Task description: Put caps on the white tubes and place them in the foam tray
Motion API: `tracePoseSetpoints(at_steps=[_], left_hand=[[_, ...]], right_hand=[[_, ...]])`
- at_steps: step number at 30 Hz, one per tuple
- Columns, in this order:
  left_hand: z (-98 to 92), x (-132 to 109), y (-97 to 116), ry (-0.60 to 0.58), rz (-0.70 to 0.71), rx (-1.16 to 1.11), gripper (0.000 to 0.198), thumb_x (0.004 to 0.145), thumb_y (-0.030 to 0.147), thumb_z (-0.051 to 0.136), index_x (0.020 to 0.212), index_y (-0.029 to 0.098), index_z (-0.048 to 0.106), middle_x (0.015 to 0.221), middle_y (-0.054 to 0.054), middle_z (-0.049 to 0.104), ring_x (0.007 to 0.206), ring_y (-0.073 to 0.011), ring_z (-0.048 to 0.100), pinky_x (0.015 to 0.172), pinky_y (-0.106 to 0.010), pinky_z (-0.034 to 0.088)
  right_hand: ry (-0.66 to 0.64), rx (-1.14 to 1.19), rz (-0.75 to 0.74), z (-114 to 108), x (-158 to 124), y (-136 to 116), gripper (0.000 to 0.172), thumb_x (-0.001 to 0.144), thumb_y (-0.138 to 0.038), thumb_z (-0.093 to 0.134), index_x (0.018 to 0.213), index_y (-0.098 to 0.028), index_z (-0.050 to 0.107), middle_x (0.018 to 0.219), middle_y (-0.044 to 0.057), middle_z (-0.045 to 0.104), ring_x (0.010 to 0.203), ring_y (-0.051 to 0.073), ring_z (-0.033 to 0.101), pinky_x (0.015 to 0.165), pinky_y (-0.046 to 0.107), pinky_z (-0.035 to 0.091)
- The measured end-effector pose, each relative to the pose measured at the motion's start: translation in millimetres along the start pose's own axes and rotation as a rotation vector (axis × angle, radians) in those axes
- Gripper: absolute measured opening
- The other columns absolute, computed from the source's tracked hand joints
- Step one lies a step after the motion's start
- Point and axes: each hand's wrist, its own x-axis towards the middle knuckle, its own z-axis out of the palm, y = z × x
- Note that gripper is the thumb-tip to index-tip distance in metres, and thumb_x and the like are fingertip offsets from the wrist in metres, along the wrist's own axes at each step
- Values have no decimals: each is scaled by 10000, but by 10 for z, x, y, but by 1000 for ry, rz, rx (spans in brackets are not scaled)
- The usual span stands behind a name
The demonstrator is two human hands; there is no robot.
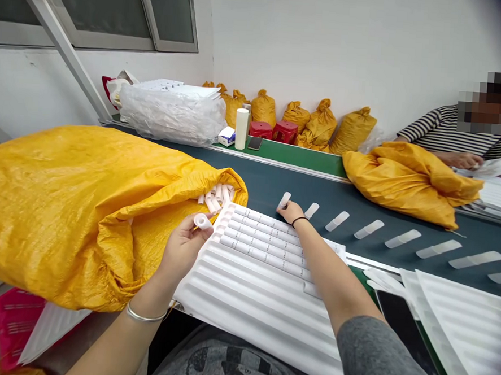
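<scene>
My left hand (183, 240), with a silver bangle on the wrist, is closed around a short white tube (203, 222) whose round open end faces me. It is just above the left edge of a white ridged tray (244, 289). Slim printed white tubes (268, 242) lie in rows in the far grooves of this tray. Beyond the tray, my right hand (292, 211) pinches an upright translucent white tube (284, 200) at the dark conveyor belt (314, 186). Several similar translucent tubes (369, 229) stand in a line along the belt to the right.
An open yellow sack (83, 211) with white tubes (218, 196) in its mouth lies left. Another yellow sack (407, 180) rests across the belt, near a person in a striped shirt (440, 131). A phone (407, 327) and more ridged trays (471, 325) lie right.
</scene>
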Motion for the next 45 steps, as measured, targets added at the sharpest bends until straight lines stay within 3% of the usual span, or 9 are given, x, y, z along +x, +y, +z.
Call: tracePoseSetpoints(at_steps=[5,9,14,19,24,33,36,40,45], left_hand=[[-125,-50,-159,-30,159,343,297,734,346,712,1000,213,700,1098,-70,598,1109,-234,525,1022,-378,376],[-106,-90,-231,-78,156,417,286,773,332,676,1036,220,688,1096,-75,590,1086,-228,536,1018,-395,376],[63,-123,-279,-153,165,399,279,798,304,658,1065,224,667,1113,-72,600,1067,-213,547,975,-360,401],[228,-184,-283,-226,41,215,398,795,323,659,1166,200,581,1055,-79,631,927,-202,594,863,-336,469],[306,-296,-149,-493,242,478,355,880,272,540,1232,250,572,1104,-83,593,1050,-215,540,934,-348,434],[153,-382,12,-474,439,746,444,899,261,508,1342,277,483,1046,-89,579,984,-209,547,886,-350,458],[71,-355,46,-345,363,707,526,863,313,571,1367,230,446,1194,-120,564,1104,-245,528,928,-368,445],[-6,-301,110,-363,189,642,325,872,332,549,1169,215,613,1077,-86,660,971,-232,615,811,-317,492],[18,-261,173,-356,386,692,273,854,273,581,1117,220,633,1040,-76,672,977,-225,614,866,-327,478]], right_hand=[[-16,-12,-18,-188,-591,174,329,905,-391,495,1031,-104,599,973,130,644,857,201,614,707,299,454],[-206,-64,-126,-123,-1504,493,156,763,-257,641,633,-178,606,691,58,647,647,208,607,578,298,401],[-143,-285,-161,168,-2094,823,117,731,-81,579,804,-155,634,834,118,651,798,284,630,671,360,453],[46,64,-262,30,-2153,683,122,784,-190,563,906,-183,562,871,79,609,764,226,600,691,355,489],[121,629,-449,-98,-2072,244,203,877,-292,516,1059,-206,544,816,41,603,694,160,584,633,285,509],[150,523,-967,-252,-1721,-296,280,907,-206,513,1185,-210,548,1050,95,651,957,189,613,832,338,515],[228,579,-955,-213,-1685,-374,282,906,-183,506,1186,-206,537,1052,97,645,988,188,604,854,343,507],[255,628,-904,-156,-1647,-388,266,921,-228,484,1180,-217,539,1067,95,643,962,188,607,836,344,508],[181,691,-701,-90,-1634,-338,268,906,-350,516,1102,-193,610,809,49,651,707,153,597,676,293,504]])
